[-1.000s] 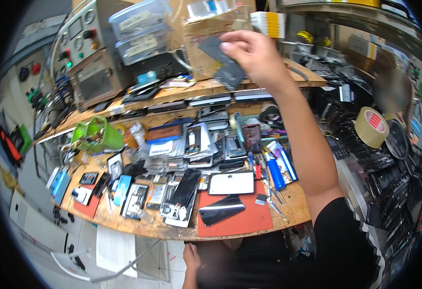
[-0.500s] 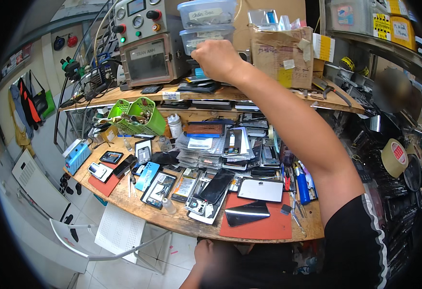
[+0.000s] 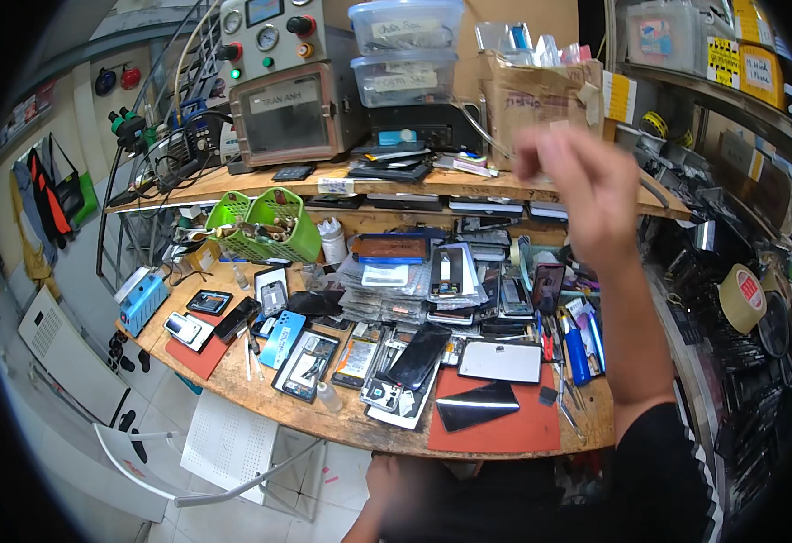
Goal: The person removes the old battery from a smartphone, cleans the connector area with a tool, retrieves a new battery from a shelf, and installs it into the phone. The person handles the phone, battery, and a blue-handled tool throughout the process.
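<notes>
My right hand [image 3: 590,185] is raised in front of the cardboard box [image 3: 536,95] and the right part of the upper shelf. Motion smears its fingers, so whether they hold anything cannot be made out. Low at the bench's front edge, my left hand [image 3: 383,475] rests by my lap with its fingers mostly hidden. On the red mat [image 3: 495,437] lie a glossy dark phone panel [image 3: 477,407] and a small dark square piece [image 3: 548,395]. A white panel with a dark border [image 3: 501,361] lies at the mat's far edge. Left of it, a black phone screen [image 3: 419,357] leans over opened phone parts.
Stacked bagged phone parts [image 3: 382,294] fill the bench middle, with a blue cylinder [image 3: 574,348] and hand tools at right. Green baskets [image 3: 287,226] stand at back left. The shelf bears a gauge-fitted machine [image 3: 287,113] and plastic tubs [image 3: 405,77]. A white chair [image 3: 228,443] stands left.
My right hand has moved right and down, away from the plastic tubs to in front of the cardboard box. The view has shifted slightly. My left hand stays low.
</notes>
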